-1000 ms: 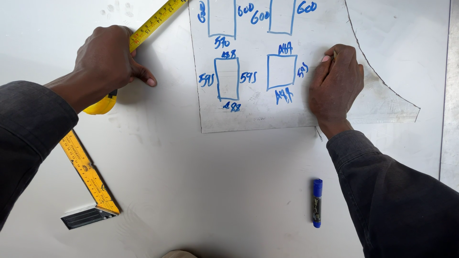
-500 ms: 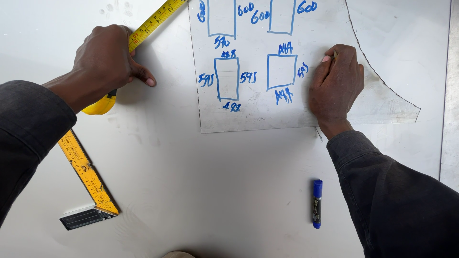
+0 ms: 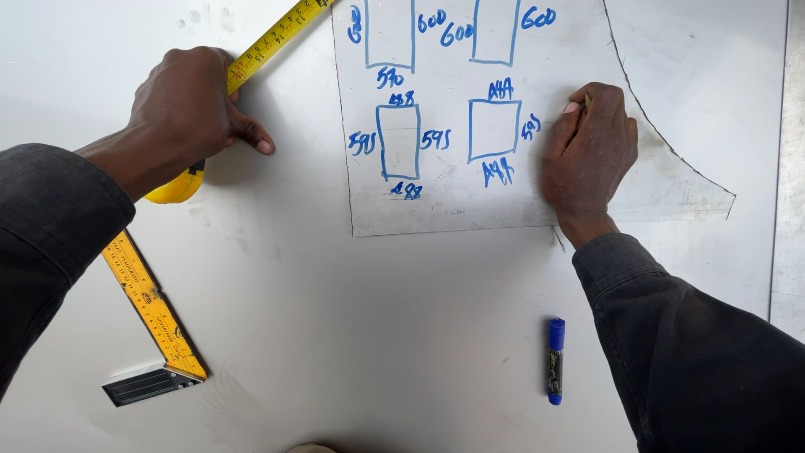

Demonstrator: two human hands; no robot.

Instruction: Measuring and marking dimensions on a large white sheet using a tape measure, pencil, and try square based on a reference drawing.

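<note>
Hands work around the marked sheet (image 3: 503,201): left hand (image 3: 189,113) closed over a yellow tape measure (image 3: 268,42) beside its left edge, pinning the blade flat; right hand (image 3: 591,155) pinches a thin scriber (image 3: 586,101) on the sheet, apparently for marking.

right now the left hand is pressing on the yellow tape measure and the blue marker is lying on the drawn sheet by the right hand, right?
Not quite. The blue marker is not on the drawn sheet; it lies on the bare white surface below it, apart from the right hand. The rest holds: the left hand presses on the yellow tape measure. The head view shows it.
</note>
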